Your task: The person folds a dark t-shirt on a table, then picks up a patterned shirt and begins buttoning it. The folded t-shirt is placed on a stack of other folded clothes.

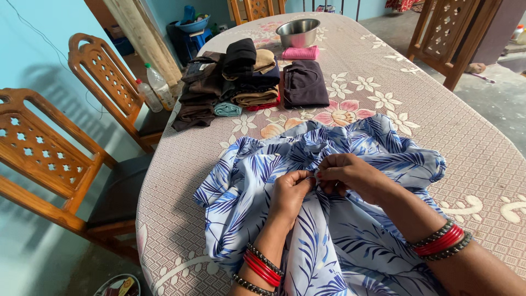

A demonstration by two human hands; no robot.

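Two hands pinch one spot on a blue-and-white leaf-print garment (329,219), spread on the near part of the table (482,148), its length running from the person out toward table centre. Pinch point sits at the cloth's middle, directly between both hands. Left hand (290,192) and right hand (350,175) meet fingertip to fingertip, each clenched on a fold of the fabric, wrists angled inward, red bangles on both. Folded dark clothes (235,82) and a steel bowl (298,32) lie well beyond.
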